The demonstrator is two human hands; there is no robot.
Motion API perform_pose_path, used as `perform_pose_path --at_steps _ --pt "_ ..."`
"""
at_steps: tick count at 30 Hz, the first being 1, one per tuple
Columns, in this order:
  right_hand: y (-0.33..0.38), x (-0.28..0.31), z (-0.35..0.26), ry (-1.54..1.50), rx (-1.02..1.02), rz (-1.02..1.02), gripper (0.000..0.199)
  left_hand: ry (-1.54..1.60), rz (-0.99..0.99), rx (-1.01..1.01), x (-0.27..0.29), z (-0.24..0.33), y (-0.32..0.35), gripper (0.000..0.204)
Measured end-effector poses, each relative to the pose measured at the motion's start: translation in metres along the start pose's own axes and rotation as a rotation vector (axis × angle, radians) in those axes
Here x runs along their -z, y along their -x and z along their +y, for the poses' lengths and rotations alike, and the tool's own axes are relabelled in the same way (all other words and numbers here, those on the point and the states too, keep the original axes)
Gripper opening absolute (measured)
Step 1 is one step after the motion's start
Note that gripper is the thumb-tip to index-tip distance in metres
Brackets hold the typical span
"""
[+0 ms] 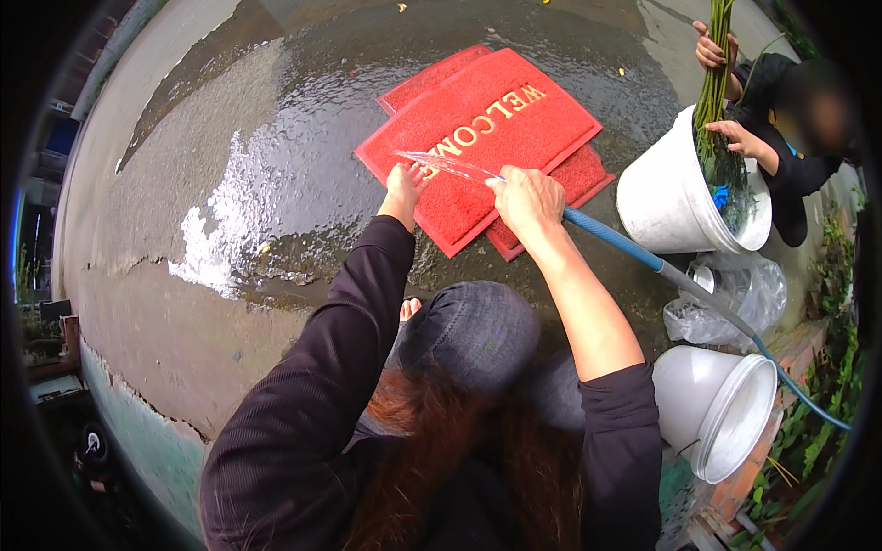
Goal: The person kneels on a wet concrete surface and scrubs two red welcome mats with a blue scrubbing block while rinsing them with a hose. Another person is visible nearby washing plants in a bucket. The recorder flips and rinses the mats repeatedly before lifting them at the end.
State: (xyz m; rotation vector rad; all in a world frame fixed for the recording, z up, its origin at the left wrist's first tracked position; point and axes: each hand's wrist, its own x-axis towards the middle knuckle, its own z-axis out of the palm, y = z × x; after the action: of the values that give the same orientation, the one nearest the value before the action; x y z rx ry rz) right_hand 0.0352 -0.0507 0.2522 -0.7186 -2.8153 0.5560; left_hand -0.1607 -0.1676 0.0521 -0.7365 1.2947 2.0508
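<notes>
Right hand: [528,197] closed around the nozzle end of a blue hose [611,237], thumb apparently over the opening, throwing a flat sheet of water [450,165] leftward.
Left hand: [405,181] open, fingers spread, pressed flat on the near edge of the top red mat [478,138], right under the spray.
Top red mat: lying face up on the wet concrete ground [276,184], overlapping a second red mat [574,174] that peeks out at the far corner and on the right.
Progress, judged: rinsing under way; top mat's pile looks wetted near the hand, far half not clearly soaked; lower mat mostly covered, so likely untouched so far.
Ground: broad shiny puddle left of the mats, drier patches nearer the camera.
Beside: upright white bucket [680,193] with green stems [712,101] handled by another person's hands [735,138]; second white bucket [721,413] tipped on its side; crumpled clear plastic bag [735,298] between them.
</notes>
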Motion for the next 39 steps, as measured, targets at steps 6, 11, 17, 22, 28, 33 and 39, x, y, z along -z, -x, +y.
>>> perform_pose_path --at_steps 6,11,17,22,28,33,39 --pt "0.012 -0.003 -0.020 -0.015 0.051 -0.135 0.025 0.195 0.108 -0.101 0.021 0.009 -0.056 0.047" --pt "0.013 -0.023 0.013 0.067 -0.027 -0.209 0.027 0.024 0.171 -0.089 0.014 0.002 -0.026 0.044" --pt "-0.009 -0.010 0.080 0.225 -0.301 -0.101 0.026 -0.082 0.118 -0.051 0.032 -0.006 -0.032 0.051" --pt "-0.014 0.016 0.140 0.340 -0.440 0.141 0.027 -0.261 0.066 -0.125 0.067 -0.006 -0.045 0.053" --pt "-0.017 0.036 0.161 0.410 -0.596 0.177 0.030 -1.163 0.045 -0.667 0.077 -0.031 -0.011 0.031" --pt "-0.022 0.045 0.158 0.405 -0.647 0.242 0.030 -1.349 -0.144 -0.733 0.063 -0.062 0.020 0.029" --pt "-0.027 0.049 0.151 0.352 -0.614 0.298 0.030 -1.516 -0.299 -0.827 0.046 -0.071 0.064 0.031"
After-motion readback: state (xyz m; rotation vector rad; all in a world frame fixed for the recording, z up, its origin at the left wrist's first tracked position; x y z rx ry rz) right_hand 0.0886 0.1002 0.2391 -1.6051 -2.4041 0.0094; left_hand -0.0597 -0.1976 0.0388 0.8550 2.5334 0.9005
